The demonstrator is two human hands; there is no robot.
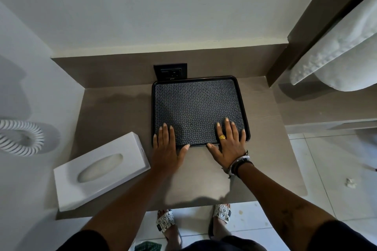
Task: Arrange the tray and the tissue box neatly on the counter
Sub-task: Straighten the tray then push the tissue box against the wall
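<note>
A black rectangular tray [195, 106] with a patterned mat inside lies flat on the brown counter [114, 116], its far edge against the back wall below a socket. My left hand [166, 149] and my right hand [229, 142] both rest flat on the tray's near edge, fingers spread over the mat and thumbs on the rim. A white tissue box [102, 169] sits at an angle on the counter's near left corner, to the left of my left hand and not touching it.
A black wall socket [171, 71] is set in the back panel just behind the tray. A coiled white cord [21, 136] hangs on the left wall. A white towel [338, 55] hangs at the upper right. Tiled floor [326, 169] lies to the right of the counter.
</note>
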